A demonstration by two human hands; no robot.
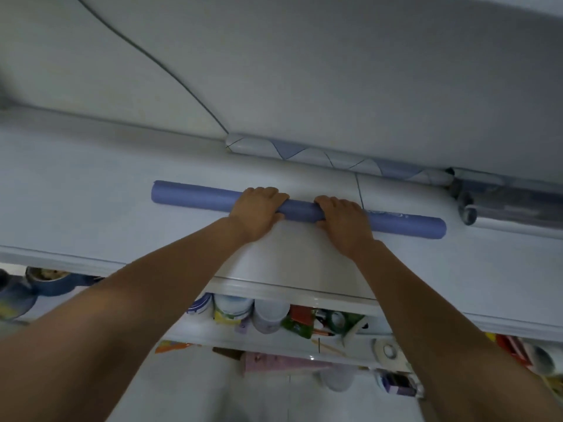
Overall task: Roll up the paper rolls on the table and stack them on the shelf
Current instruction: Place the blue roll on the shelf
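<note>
A long blue paper roll lies across the white top shelf. My left hand grips it left of its middle, fingers curled over the top. My right hand grips it just to the right, fingers wrapped over it too. Behind it, against the wall, lies a white roll with blue patterned patches. A grey-silver roll lies at the far right of the shelf.
Below the shelf's front edge, lower shelves hold jars, tape rolls, a pink box and other clutter. A thin cable runs down the wall behind.
</note>
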